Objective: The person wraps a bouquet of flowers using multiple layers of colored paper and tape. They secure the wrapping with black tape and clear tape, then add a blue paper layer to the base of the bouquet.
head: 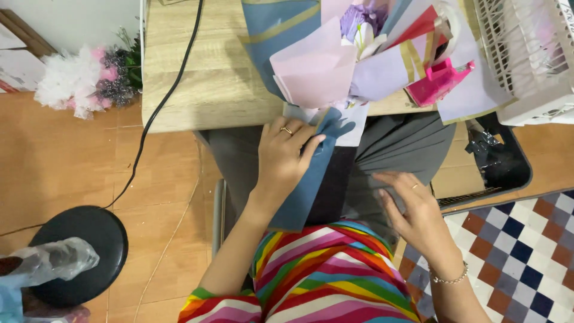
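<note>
A black round stool is seen at the far left, with a bundle in clear plastic wrap lying across it, well apart from both hands. Above it, a white and pink fluffy bunch sits on the floor beside the wooden table, and a black cable is draped over the table's edge and down to the floor.

The left hand is laid flat, fingers spread, on a blue sheet of wrapping paper; nothing is clasped, the sheet is only pressed down against the lap. The sheet runs from just above the fingertips down past the wrist. Directly above this hand, on the table edge, a bouquet wrapped in pink, lilac and blue paper is lying.

To the right of the blue sheet, the right hand is held open, its fingers resting on grey fabric over the lap. Above it, a pink tape dispenser is seen, and a white basket farther right.
</note>
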